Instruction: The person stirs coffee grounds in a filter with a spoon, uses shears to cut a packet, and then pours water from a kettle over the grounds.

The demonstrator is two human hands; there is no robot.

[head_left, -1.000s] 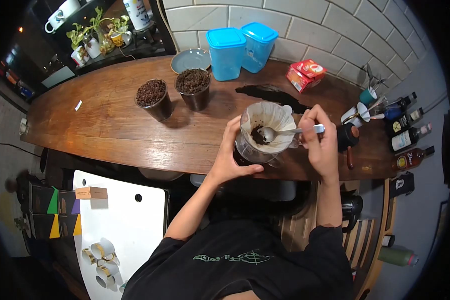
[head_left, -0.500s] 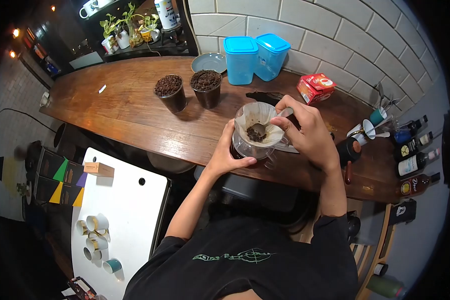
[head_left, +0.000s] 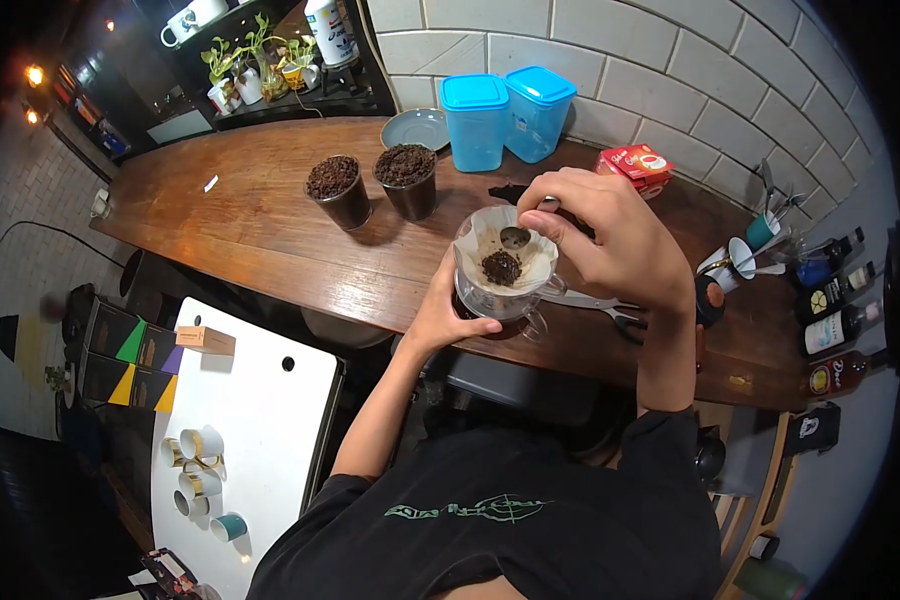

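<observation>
My left hand (head_left: 448, 318) is wrapped around the near-left side of the glass dripper (head_left: 500, 290), thumb and fingers closed on its wall, steadying it on the wooden counter (head_left: 250, 220). My right hand (head_left: 600, 240) is pinched shut on the spoon (head_left: 516, 237), holding it from above at the far-right rim of the paper filter (head_left: 490, 240). The spoon bowl sits inside the filter, just above and slightly far of the small heap of coffee grounds (head_left: 501, 268) at the bottom of the cone. The handle is mostly hidden under my fingers; what shows suggests the long axis runs steeply, bowl low and to the left, handle up and right toward my palm. So the grounds lie below and a touch nearer than the spoon tip, and the right hand is the one on it; the left hand is lower, on the outside of the glass. Dripper stands near the front edge of the counter, roughly centre. Two dark cups of grounds (head_left: 370, 185) stand farther left, well apart from my hands. Two blue lidded containers (head_left: 505, 115) sit against the tiled wall behind, grey plate (head_left: 417, 128) beside them. Scissors (head_left: 610, 308) lie on the counter just right of the dripper, under my right forearm.
</observation>
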